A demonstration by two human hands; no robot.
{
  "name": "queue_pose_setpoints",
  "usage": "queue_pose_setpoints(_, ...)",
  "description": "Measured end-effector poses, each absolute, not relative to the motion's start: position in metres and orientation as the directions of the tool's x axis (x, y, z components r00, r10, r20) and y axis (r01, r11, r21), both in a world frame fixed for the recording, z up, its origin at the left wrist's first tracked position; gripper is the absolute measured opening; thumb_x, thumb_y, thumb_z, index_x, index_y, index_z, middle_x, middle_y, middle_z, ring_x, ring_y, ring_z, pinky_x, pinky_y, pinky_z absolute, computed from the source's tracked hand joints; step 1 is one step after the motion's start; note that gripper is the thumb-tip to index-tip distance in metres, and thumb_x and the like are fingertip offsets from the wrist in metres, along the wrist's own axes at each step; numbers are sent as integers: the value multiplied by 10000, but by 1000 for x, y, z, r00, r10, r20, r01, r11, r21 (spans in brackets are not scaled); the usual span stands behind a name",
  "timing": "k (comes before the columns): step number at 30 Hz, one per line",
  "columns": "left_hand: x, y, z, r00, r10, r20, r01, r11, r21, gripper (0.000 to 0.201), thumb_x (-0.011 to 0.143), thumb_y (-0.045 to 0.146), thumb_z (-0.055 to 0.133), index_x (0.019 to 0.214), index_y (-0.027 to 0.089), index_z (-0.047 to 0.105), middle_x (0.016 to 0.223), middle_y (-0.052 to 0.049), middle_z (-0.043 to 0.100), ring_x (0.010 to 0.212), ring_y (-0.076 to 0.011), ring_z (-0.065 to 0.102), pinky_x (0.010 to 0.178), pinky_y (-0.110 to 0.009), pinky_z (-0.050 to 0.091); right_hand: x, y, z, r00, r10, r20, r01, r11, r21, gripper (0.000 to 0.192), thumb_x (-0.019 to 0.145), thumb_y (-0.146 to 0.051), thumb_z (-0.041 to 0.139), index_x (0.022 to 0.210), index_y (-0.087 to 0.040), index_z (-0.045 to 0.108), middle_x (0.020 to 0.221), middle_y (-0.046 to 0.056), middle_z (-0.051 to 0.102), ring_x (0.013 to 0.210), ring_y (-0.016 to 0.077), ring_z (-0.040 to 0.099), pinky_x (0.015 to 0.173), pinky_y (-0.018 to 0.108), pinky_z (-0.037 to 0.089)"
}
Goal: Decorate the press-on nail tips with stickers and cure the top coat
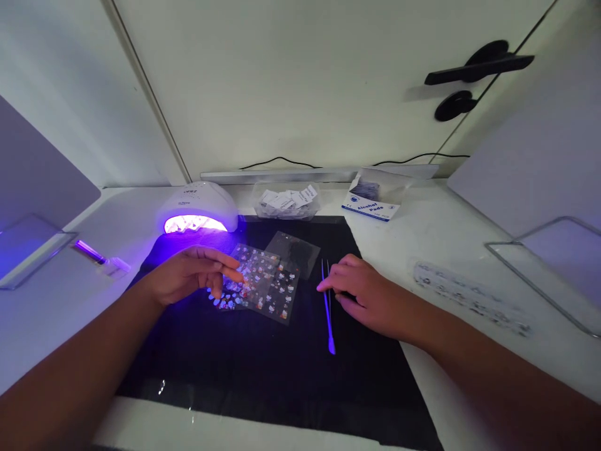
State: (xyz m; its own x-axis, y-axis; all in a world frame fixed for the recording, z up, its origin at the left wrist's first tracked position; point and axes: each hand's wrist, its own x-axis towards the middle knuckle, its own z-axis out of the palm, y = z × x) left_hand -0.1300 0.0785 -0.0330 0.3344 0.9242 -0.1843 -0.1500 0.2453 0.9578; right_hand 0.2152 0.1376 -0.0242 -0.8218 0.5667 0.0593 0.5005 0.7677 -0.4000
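Observation:
My left hand (190, 272) hovers over the left edge of a clear sticker sheet (270, 288) with small coloured nail decals, fingers spread and fingertips at the sheet. My right hand (364, 294) rests on the black mat (263, 369), its fingertips touching the upper part of blue tweezers (327, 307) that lie on the mat pointing away from me. A second, mostly bare clear sheet (295, 250) lies behind the sticker sheet.
A white UV nail lamp (200, 210) glows purple at the mat's back left. Behind the mat sit a clear tub of white packets (286, 202) and an alcohol pads box (373, 202). A clear strip of nail tips (469, 297) lies right.

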Motion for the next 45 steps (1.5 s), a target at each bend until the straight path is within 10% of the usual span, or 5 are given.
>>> queue_pose_setpoints(20,-135,80,-37,143,983,-112,8,112,994,479,857,436,599,503,186,395,509,25,562,442,-86,494,529,-261,473,215,135,-20,-806,592,33,523,736,-431,274,813,-12,536,908,-196,716,890,72,664,924,238,513,833,399,413)
queue_pose_setpoints(29,-124,82,-34,137,977,-162,123,145,982,217,802,363,612,722,170,554,599,39,600,364,-53,415,439,-226,416,217,129,-11,-782,622,29,548,709,-444,256,790,-6,558,895,-191,700,891,60,656,935,231,510,854,397,421)
queue_pose_setpoints(45,-112,68,-38,-60,998,17,378,7,926,311,723,498,697,812,200,690,511,43,540,466,-120,463,455,-217,363,219,117,-10,-737,675,34,619,695,-365,123,823,-162,641,917,-198,713,870,47,658,925,218,517,830,357,421)
